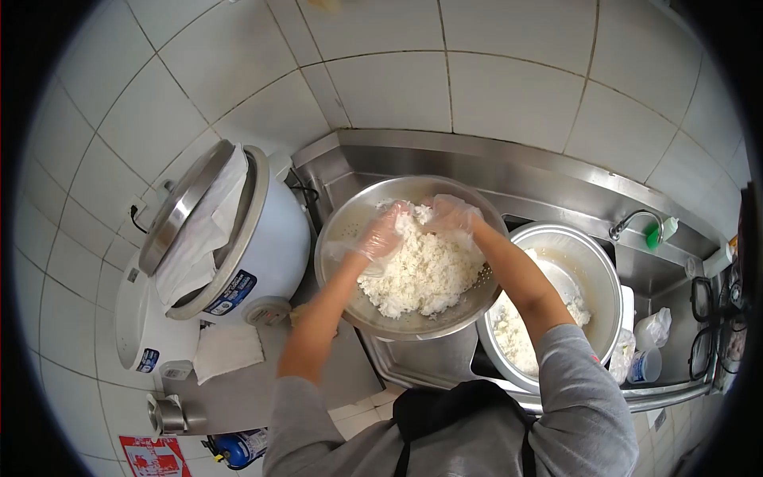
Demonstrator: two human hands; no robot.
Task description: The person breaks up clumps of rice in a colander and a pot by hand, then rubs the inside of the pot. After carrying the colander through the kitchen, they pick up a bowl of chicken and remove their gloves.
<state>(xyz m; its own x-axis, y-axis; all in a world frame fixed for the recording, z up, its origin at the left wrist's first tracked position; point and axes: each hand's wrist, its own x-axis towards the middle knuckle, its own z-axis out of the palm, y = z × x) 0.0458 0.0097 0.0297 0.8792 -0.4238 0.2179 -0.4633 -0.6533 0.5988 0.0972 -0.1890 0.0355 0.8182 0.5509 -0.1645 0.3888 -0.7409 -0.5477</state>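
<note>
Cooked white rice (425, 274) is heaped in a wide steel colander (389, 326) with small holes in its side. Both hands wear clear plastic gloves and reach into the back of the heap. My left hand (385, 229) curls into the rice on the left, its fingertips partly hidden by grains. Close beside it on the right, my right hand (453, 215) is closed around rice, with some fingers out of sight. To the right, a large round pot (608, 294) holds more rice along its left side, and part of its inner wall and bottom shows.
At left stands a big rice cooker (278, 238), its steel lid (187, 207) tilted up with a white cloth (207, 219). A faucet (636, 222), green bottle (664, 232) and plastic cup (645, 366) are at the right sink. A tiled wall (509, 87) rises behind.
</note>
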